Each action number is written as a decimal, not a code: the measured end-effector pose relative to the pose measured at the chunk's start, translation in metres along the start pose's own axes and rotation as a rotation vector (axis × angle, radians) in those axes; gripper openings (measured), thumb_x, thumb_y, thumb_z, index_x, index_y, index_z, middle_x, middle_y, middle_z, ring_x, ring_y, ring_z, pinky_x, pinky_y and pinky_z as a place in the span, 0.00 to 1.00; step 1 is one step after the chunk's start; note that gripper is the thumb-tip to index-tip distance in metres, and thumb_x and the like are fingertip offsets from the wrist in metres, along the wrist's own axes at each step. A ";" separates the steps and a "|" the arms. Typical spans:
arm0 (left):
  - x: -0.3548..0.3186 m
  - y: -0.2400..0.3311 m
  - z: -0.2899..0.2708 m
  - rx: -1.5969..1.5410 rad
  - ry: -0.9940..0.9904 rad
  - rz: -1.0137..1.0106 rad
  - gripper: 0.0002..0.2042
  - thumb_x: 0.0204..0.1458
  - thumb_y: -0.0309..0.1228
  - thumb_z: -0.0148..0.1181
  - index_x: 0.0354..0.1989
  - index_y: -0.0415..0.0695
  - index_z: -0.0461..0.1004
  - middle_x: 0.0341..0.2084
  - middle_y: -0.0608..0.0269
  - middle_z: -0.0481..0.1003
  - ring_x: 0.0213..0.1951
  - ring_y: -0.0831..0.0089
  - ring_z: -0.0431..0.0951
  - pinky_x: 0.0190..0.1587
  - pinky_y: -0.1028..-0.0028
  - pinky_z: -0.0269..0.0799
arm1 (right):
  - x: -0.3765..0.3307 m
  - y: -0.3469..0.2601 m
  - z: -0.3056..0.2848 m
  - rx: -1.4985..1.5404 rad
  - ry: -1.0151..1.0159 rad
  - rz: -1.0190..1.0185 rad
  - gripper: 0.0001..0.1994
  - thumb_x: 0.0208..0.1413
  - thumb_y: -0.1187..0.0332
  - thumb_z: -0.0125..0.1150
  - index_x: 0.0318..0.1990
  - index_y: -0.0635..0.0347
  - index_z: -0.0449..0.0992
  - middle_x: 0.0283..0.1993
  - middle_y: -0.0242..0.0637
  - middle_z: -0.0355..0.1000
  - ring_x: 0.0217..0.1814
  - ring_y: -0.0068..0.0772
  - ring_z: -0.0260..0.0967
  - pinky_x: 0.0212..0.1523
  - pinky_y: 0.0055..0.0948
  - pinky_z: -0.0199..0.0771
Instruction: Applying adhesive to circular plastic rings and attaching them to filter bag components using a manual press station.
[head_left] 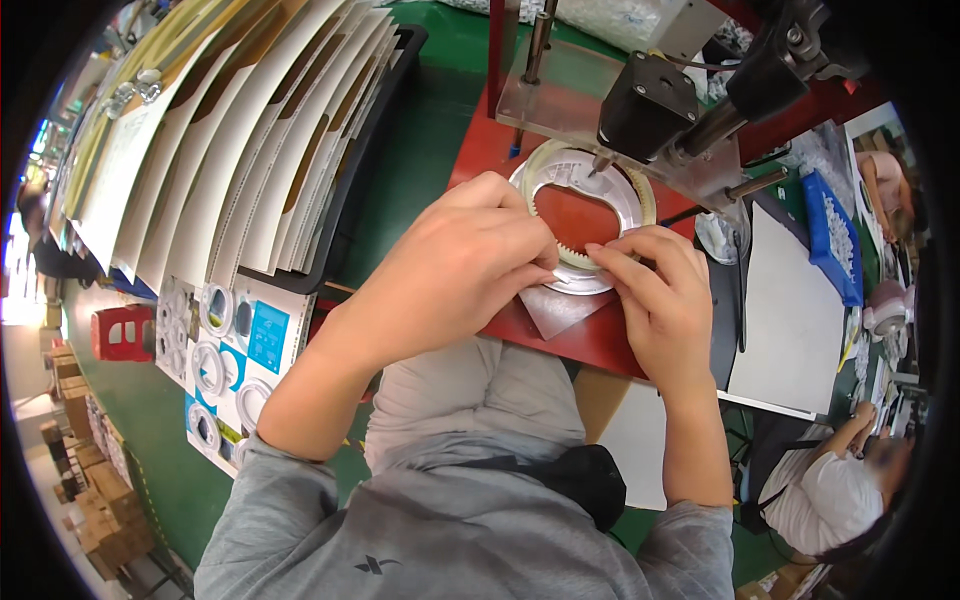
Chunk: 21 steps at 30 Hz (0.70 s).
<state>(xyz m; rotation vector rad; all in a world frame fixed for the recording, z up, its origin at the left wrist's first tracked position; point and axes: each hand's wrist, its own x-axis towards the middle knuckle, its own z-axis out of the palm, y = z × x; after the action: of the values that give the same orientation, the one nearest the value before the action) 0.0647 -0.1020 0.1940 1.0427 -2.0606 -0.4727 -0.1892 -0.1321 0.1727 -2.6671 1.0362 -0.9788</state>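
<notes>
A shiny white ring (625, 200) lies on the red base (485, 150) of a small press-like fixture. A cream toothed ring (648, 192) runs around its far side, and its teeth show at the near side between my hands. My left hand (475, 255) comes from the left, thumb and fingers pinched at the near-left edge. From the right, my right hand (660, 290) pinches the near edge with thumb and index finger. My fingertips partly hide what they grip. A metal plate (555, 312) sticks out beneath the ring.
Above the ring hang a black motor block (648, 105) and a clear plate (560, 100) on metal rods. A black crate (345, 190) of upright white card sheets (220, 150) stands left. At right are a blue tray (830, 235) of small white parts and a white board (785, 310).
</notes>
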 end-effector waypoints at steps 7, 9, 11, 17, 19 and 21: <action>-0.002 -0.007 -0.001 0.075 -0.045 0.015 0.07 0.50 0.22 0.70 0.36 0.43 0.80 0.32 0.64 0.80 0.37 0.60 0.75 0.42 0.65 0.72 | 0.006 -0.011 0.010 -0.013 0.066 0.035 0.16 0.48 0.79 0.67 0.45 0.54 0.86 0.42 0.31 0.78 0.50 0.38 0.75 0.44 0.37 0.68; -0.002 -0.010 -0.001 0.059 -0.060 -0.001 0.06 0.50 0.22 0.70 0.36 0.42 0.80 0.32 0.64 0.81 0.37 0.59 0.75 0.42 0.65 0.73 | 0.006 -0.011 0.010 -0.008 0.071 0.041 0.16 0.48 0.79 0.67 0.45 0.54 0.86 0.41 0.31 0.78 0.49 0.39 0.75 0.44 0.37 0.68; -0.002 -0.012 -0.004 0.033 -0.095 -0.010 0.06 0.50 0.22 0.70 0.36 0.42 0.80 0.33 0.64 0.81 0.38 0.59 0.76 0.43 0.65 0.73 | 0.007 -0.012 0.009 0.011 0.071 0.055 0.16 0.48 0.79 0.68 0.45 0.54 0.86 0.41 0.31 0.78 0.49 0.39 0.75 0.44 0.37 0.69; 0.003 -0.025 -0.009 -0.034 -0.167 0.001 0.05 0.49 0.22 0.71 0.34 0.41 0.82 0.33 0.65 0.81 0.39 0.61 0.77 0.45 0.66 0.75 | 0.008 -0.012 0.008 0.039 0.041 0.078 0.14 0.50 0.78 0.70 0.45 0.56 0.86 0.41 0.32 0.77 0.50 0.41 0.75 0.45 0.38 0.70; 0.000 -0.024 -0.009 -0.020 -0.142 0.019 0.05 0.49 0.22 0.71 0.35 0.41 0.82 0.35 0.65 0.80 0.40 0.61 0.77 0.45 0.66 0.75 | 0.008 -0.011 0.007 0.044 0.030 0.081 0.14 0.50 0.77 0.71 0.45 0.56 0.86 0.41 0.33 0.77 0.50 0.41 0.75 0.46 0.38 0.71; -0.004 -0.021 -0.008 -0.005 -0.117 0.035 0.06 0.49 0.22 0.71 0.35 0.41 0.83 0.37 0.64 0.80 0.42 0.61 0.77 0.46 0.66 0.75 | 0.008 -0.011 0.007 0.051 0.019 0.083 0.14 0.51 0.77 0.72 0.46 0.56 0.86 0.41 0.34 0.77 0.50 0.42 0.75 0.46 0.39 0.72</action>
<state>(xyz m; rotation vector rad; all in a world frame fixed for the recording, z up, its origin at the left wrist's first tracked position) 0.0835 -0.1112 0.1847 0.9949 -2.1761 -0.5321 -0.1744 -0.1295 0.1754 -2.5570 1.1002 -1.0020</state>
